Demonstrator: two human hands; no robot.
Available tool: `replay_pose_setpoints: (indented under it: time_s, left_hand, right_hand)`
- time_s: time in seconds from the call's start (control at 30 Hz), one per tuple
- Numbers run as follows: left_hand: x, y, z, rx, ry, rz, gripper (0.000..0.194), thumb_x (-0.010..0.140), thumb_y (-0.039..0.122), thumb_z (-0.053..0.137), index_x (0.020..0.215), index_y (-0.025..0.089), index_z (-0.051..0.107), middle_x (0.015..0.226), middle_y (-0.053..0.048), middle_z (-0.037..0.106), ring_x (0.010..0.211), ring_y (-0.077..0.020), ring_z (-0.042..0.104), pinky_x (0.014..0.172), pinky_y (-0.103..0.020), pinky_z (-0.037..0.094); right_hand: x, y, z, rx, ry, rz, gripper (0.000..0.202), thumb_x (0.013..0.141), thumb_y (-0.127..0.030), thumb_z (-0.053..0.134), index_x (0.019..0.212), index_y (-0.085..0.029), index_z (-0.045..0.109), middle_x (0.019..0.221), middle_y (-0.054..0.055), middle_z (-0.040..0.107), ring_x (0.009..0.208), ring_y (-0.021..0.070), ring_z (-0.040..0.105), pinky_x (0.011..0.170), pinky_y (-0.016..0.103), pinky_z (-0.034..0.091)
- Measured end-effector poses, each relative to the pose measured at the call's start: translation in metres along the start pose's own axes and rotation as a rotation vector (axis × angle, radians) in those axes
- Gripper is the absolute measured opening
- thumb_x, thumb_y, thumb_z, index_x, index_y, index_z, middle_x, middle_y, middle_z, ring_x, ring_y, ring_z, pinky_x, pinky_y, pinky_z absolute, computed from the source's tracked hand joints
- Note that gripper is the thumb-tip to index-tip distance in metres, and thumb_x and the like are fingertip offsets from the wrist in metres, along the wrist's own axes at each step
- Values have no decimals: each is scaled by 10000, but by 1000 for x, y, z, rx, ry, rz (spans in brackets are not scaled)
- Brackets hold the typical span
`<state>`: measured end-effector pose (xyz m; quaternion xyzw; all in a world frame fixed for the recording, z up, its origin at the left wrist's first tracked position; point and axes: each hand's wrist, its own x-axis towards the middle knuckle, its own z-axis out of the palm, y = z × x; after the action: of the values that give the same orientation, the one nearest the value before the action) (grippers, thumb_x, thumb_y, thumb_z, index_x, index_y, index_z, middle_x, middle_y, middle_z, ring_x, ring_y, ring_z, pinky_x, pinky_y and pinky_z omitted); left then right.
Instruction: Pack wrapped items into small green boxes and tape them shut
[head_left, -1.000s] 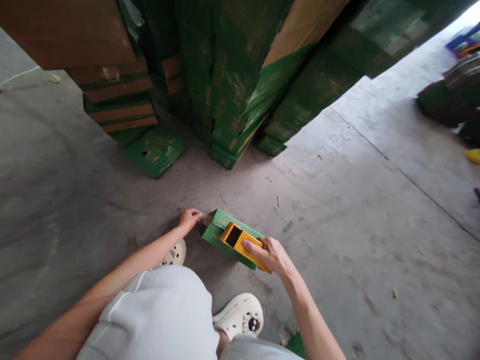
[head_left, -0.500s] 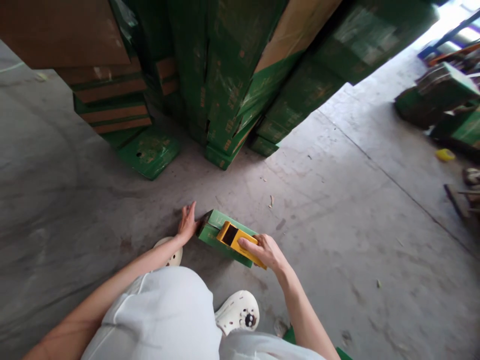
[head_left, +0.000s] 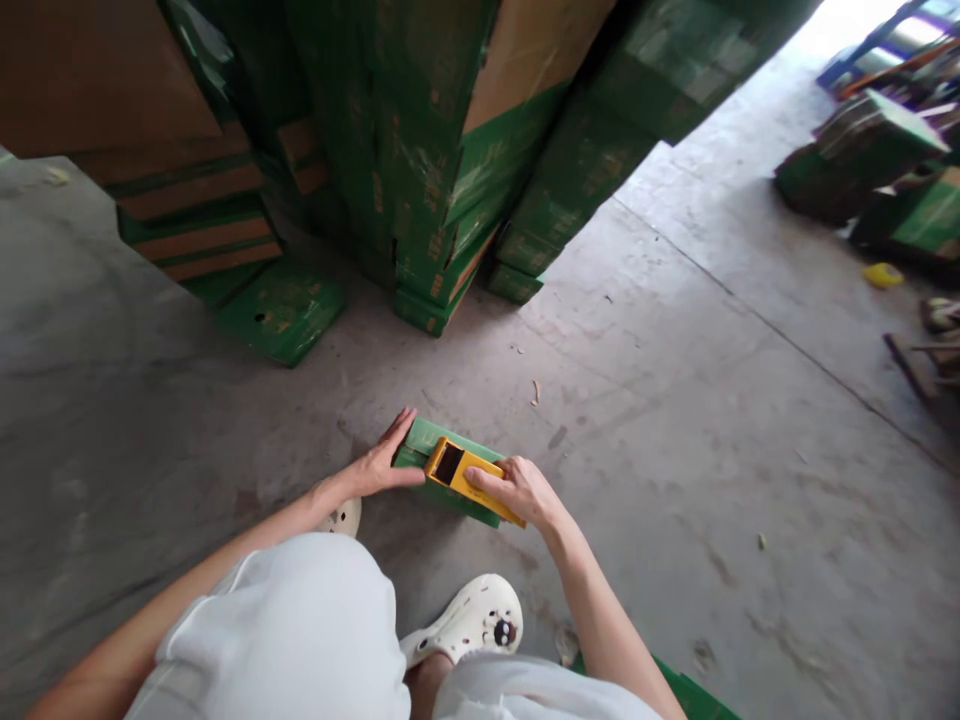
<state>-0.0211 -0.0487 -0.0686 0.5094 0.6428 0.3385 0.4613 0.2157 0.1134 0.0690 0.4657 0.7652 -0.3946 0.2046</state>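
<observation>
Box (head_left: 425, 434): between the hands, 3 o'clock from the left hand (head_left: 386, 466), 10 o'clock from the right hand (head_left: 517, 490).
Long axis: 10 to 4 o'clock.
Nearer hand: left, at the 10 o'clock end.
Left grip: thumb and fingers spread around that end.
Right grip: wrapped on the tool (head_left: 476, 482), thumb on top; box contact unclear.
Count: one box between hands, one tool, two shoes (head_left: 480, 610); stacks (head_left: 420, 200) at 12 o'clock, uncountable.
</observation>
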Motion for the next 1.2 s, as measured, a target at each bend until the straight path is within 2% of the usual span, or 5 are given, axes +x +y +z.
replay_pose_setpoints:
  time_s: [0.13, 0.33, 0.73, 0.9, 1.2]
  left_hand:
    - [13, 23, -6, 456, -134, 387, 1381, 626, 678, 907, 1701, 229, 165, 1763, -165, 180, 1638, -393, 98, 1320, -613, 67]
    - [28, 18, -2, 621, -54, 487, 1163, 591, 604, 918, 1556, 182, 425, 1621, -186, 443, 1516, -394, 360, 1303, -583, 185]
    - [27, 16, -3, 640, -1, 459, 1033, 570, 671, 874, 1437, 226, 531, 1576, -168, 501, 1448, -402, 413, 1157, -543, 296]
    - [28, 18, -3, 620, -4, 454, 1065, 580, 693, 856, 1468, 219, 511, 1570, -173, 508, 1447, -402, 414, 1155, -525, 301]
    - [21, 34, 2, 793, -81, 409, 1202, 667, 620, 842, 1645, 194, 287, 1647, -208, 399, 1526, -424, 325, 1237, -566, 214]
  right_hand:
    - [-1, 0, 0, 12, -3, -9, 643, 823, -803, 520, 647, -186, 565, 563, -18, 448, 555, 123, 446, 498, 252, 264]
    - [-4, 7, -1, -20, -20, -63, 687, 812, -868, 482, 650, -200, 500, 585, -33, 421, 561, 113, 408, 505, 256, 243]
    - [-38, -18, -39, -298, -50, 45, 666, 882, -829, 499, 676, -204, 605, 627, 38, 584, 557, 147, 516, 515, 263, 278]
    - [-28, -2, -33, -251, -113, 143, 630, 902, -785, 531, 722, -195, 657, 682, 62, 659, 597, 164, 583, 518, 261, 320]
    - [-18, -13, -25, -256, -102, 220, 578, 902, -718, 600, 895, -165, 769, 744, 122, 756, 680, 224, 716, 576, 266, 404]
